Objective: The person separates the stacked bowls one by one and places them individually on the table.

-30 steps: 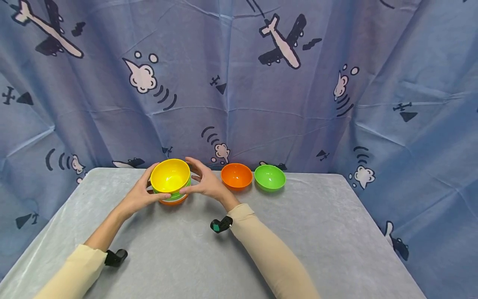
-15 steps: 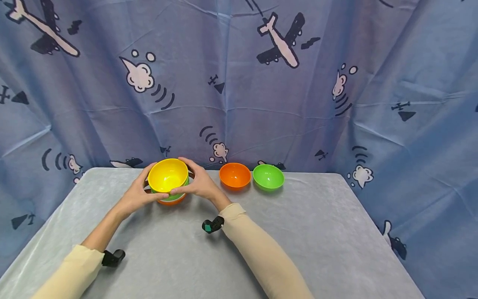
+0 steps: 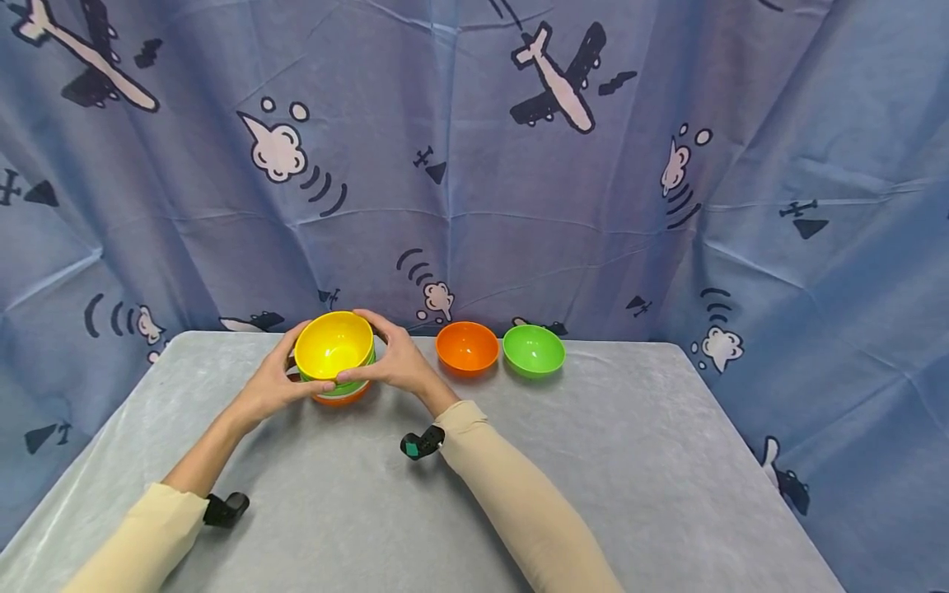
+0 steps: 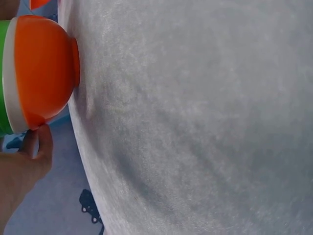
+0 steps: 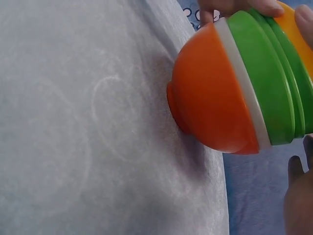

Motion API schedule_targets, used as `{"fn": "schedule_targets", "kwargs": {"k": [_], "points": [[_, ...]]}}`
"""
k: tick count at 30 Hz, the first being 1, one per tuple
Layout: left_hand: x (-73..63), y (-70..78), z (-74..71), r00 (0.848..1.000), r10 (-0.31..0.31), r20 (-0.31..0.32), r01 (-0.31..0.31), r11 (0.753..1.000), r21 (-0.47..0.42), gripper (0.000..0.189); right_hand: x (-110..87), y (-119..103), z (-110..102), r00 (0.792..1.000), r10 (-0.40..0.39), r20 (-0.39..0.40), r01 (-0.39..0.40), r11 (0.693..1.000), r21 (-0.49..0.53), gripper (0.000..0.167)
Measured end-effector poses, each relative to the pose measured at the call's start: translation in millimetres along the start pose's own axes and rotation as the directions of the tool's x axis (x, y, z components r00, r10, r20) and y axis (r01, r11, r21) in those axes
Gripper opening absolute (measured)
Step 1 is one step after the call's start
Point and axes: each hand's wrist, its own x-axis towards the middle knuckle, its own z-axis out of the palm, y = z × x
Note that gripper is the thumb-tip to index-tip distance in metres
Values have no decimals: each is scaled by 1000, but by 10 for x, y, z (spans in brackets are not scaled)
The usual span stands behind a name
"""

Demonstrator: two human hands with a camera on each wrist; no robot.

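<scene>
Stack of bowls point(image 4: 39, 73), one, upright on the left side of the table toward the far edge, held between two hands. From the top: a yellow bowl point(image 3: 334, 346), hollow upward; a green layer point(image 5: 264, 81) with stepped rims; a white band point(image 5: 243, 83); an orange bowl point(image 5: 210, 93) at the bottom, narrow foot downward. Whether the foot bore on the cloth or stood just above it could not be told

Left hand point(image 3: 278, 379), grasping the left side of the stack; fingers bent round toward its far side, thumb laid along the near side just below the yellow rim

Right hand point(image 3: 400, 358), grasping the right side; fingers bent round the far right, thumb on the near side, its tip close to the left thumb

Second orange bowl point(image 3: 467, 347), one, upright near the far edge, to the right of the right hand and apart from it

Green bowl point(image 3: 534, 351), one, upright, just right of the second orange bowl

Pale cloth point(image 3: 638, 461), spread over the table beneath all the bowls

Sleeves point(image 3: 530, 498), cream, one on each forearm, each with a black device point(image 3: 423, 443) near the cuff

Curtain point(image 3: 371, 123), blue, printed with aeroplanes and puffs of smoke, hung beyond the far edge
</scene>
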Motion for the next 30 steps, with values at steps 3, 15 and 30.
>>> {"fn": "schedule_targets", "kwargs": {"k": [3,15,30], "points": [[3,1,-10,1000,3,-4,-3,1000,8,106,22,-5,-4,1000,-16,-4,16,1000,-5,95],[2,-10,-11,1000,-11,9,11,1000,-1,106,48,-145,-132,991,-110,-82,123,976,181,88],[-3,10,18,1000,-11,-6,11,1000,10,110,-328,-180,-908,986,-42,-159,86,956,281,83]]}}
